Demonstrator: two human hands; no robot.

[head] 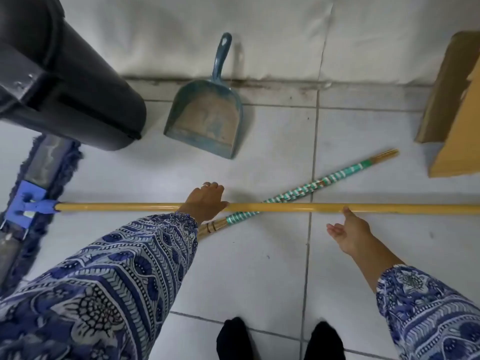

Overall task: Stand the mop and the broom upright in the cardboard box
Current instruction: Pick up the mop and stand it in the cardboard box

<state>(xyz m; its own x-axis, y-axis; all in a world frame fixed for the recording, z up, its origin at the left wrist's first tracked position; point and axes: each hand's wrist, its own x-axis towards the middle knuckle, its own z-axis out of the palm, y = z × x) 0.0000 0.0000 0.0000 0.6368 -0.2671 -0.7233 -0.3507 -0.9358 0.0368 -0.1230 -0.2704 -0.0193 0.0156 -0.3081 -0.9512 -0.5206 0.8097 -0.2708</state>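
The mop (155, 206) lies flat on the tiled floor (259, 268), its yellow handle running straight across the view from left to right, crosswise to the person's stance. Its blue head (31, 203) points left, beside the dark bin (78, 87), and the free end of the handle runs out of view at the right, toward the cardboard box (452, 105) standing at the right edge.

The left hand (206, 202) sits on top of the handle near its middle, fingers curled over the far side but not clearly closed round it (a ring shows on one finger). The right hand (349, 233) is open, palm turned up, just on the near side of the handle, with a fingertip touching or almost touching the wood. Both hands are thus at the mop; the left is the one already resting on it.

The broom (298, 192) lies under the mop handle, crossing it at a slant just right of the left hand. Its green-and-white wrapped stick points up and right toward the box, and its bound straw end points down and left, hidden beneath the left sleeve (117, 268).

Since the mop lies on top, it would likely have to come up first, swinging its free end rightward to the box. A blue dustpan (205, 118) leans against the wall beyond, well clear of both.
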